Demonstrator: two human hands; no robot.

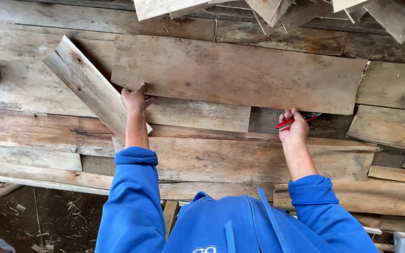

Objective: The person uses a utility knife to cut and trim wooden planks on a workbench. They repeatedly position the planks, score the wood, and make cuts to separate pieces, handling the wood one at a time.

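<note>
Wide board — lying across stacked planks. Left hand fingers curled on its lower edge; right hand grips that edge too, fingers clamped round a red tool.

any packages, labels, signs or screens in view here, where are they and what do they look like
No packages, signs or screens show.
Printed mark: white print at the bottom edge of the blue hooded top, cut off by the frame, too little to describe.
Beyond that: the left hand and the right hand, which grips a red tool, hold the lower edge of a weathered grey-brown board.
</note>
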